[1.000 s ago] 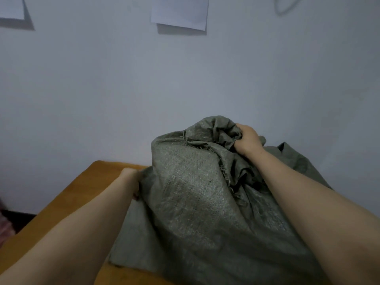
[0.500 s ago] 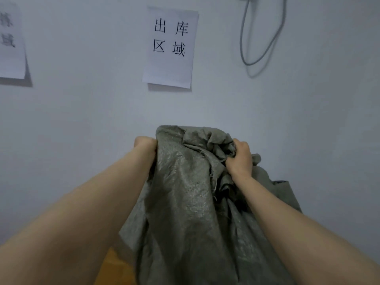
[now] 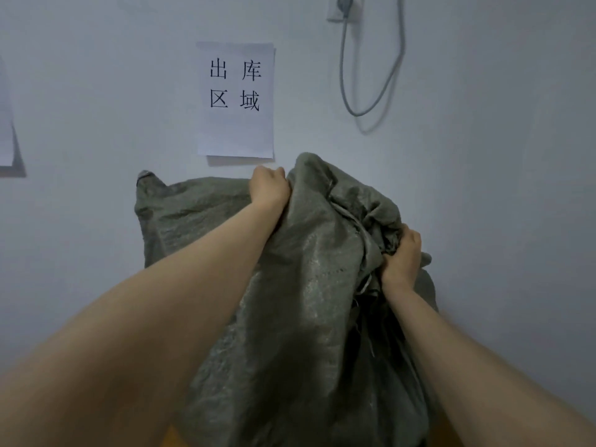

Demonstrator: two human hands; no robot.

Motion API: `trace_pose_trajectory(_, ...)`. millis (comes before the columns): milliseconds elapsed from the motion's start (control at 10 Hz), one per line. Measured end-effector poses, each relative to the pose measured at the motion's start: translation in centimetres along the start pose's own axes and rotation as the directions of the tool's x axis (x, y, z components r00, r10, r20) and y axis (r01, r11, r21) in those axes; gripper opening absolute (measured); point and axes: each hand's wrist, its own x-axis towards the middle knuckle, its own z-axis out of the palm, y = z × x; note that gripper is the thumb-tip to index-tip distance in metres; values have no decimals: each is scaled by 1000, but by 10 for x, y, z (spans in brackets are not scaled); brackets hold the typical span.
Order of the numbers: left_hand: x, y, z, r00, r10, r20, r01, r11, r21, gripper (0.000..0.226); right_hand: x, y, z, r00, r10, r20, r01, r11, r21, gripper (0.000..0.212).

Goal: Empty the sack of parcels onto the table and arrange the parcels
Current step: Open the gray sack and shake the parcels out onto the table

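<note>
Sackcloth fills the middle and lower centre of the frame: a grey-green woven sack (image 3: 306, 301) is held up in front of a pale wall (image 3: 96, 75), crumpled and hanging in loose folds down to the bottom edge. The left hand (image 3: 269, 188), just above the centre of the frame, grips the top edge of the sack, its fingers curled over the cloth and clamped on it. The right hand (image 3: 401, 259), lower and to the right of centre, has its fingers closed tight round a bunched wad of the sack's fabric. Both bare forearms reach up from the bottom corners. One corner of the sack pokes up at the left of centre, well apart from either hand.

At the very bottom, left of centre, a small sliver of the orange-brown table (image 3: 172, 438) shows beneath the hanging cloth; whether the sack touches it there I cannot tell.

On the wall just above the left hand hangs a white sheet of paper (image 3: 237, 130) printed with four black Chinese characters. A second sheet (image 3: 4, 130) is cut off at the left edge. In the upper right, a grey cable (image 3: 344, 75) loops down from a socket (image 3: 343, 8) at the top edge.
</note>
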Motion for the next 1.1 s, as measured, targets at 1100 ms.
trace_pose_trajectory(1100,-148,34,194,805,143,576,-143,989,-45,27,-5,179,-203,714,693,-97,-690,675,-262,72)
